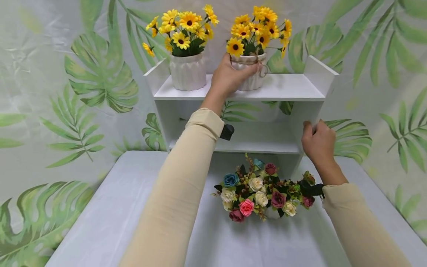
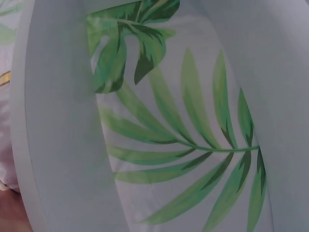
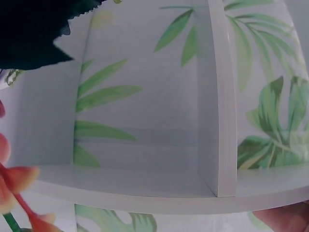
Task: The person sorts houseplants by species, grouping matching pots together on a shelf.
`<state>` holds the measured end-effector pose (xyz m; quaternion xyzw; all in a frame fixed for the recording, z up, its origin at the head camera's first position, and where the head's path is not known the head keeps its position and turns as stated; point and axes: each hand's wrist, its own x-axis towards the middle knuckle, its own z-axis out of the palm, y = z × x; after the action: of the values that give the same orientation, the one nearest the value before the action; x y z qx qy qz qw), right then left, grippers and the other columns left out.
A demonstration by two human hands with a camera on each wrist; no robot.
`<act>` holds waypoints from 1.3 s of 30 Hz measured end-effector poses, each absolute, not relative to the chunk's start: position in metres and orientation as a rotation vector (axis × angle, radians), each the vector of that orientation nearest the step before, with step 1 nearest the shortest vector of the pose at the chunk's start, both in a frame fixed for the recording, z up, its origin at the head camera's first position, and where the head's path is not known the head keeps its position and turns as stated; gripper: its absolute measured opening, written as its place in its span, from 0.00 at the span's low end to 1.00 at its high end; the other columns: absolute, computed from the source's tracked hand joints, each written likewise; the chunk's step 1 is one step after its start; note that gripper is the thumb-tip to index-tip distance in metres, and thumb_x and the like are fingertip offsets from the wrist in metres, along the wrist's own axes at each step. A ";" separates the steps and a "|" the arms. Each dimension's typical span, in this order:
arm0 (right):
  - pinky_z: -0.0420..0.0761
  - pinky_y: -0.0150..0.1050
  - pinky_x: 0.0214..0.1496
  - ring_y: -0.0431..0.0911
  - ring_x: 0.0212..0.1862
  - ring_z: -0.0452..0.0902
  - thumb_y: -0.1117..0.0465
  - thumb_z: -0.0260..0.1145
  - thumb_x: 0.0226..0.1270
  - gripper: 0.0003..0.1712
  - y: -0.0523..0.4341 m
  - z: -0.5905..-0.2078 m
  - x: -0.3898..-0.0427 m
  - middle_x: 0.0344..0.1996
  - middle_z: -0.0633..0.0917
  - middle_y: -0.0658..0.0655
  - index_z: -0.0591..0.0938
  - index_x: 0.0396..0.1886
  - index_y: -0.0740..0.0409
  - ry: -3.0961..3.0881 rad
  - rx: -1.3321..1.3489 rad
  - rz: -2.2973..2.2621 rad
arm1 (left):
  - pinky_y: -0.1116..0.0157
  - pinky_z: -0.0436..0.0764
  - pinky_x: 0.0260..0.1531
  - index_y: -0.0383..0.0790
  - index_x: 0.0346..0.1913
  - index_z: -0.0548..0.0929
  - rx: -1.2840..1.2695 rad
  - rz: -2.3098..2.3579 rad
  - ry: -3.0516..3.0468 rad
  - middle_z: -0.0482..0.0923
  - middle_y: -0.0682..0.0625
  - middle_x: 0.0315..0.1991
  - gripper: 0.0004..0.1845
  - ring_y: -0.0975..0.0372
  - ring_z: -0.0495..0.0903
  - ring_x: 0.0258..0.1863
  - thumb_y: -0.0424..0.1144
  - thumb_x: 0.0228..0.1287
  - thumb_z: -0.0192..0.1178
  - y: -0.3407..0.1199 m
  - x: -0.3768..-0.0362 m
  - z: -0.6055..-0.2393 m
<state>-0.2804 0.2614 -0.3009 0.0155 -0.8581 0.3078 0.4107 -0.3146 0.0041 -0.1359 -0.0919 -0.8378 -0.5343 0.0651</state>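
- Shelf [image 1: 283, 84] on the tabletop [image 1: 126, 193], backdrop [image 1: 43, 55] behind it
- Left flowerpot [image 1: 188, 72] and right flowerpot [image 1: 252, 81] on the shelf's top
- Flower arrangement [image 1: 261, 191] on the tabletop, before the shelf

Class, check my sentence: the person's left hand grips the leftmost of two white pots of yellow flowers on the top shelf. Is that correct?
Wrong pot: the head view shows the left hand gripping the rightmost white pot of yellow flowers on the top shelf.

Leftmost pot of yellow flowers [image 1: 188, 72], mixed roses [image 1: 261, 199] on a white table [image 1: 116, 196], leaf-printed backdrop [image 1: 373, 44] behind.
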 end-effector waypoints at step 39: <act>0.58 0.38 0.18 0.44 0.13 0.57 0.60 0.51 0.75 0.22 0.261 -0.301 -0.279 0.10 0.69 0.61 0.67 0.17 0.62 -2.189 0.045 0.796 | 0.69 0.77 0.25 0.41 0.41 0.84 -0.332 -1.535 -2.631 0.85 0.47 0.38 0.05 0.65 0.78 0.30 0.35 0.66 0.61 -0.092 -0.203 -0.429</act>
<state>-0.2791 0.2613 -0.3008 0.0177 -0.8633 0.3140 0.3948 -0.2031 -0.0919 -0.4291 -0.1084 -0.8581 -0.5005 0.0386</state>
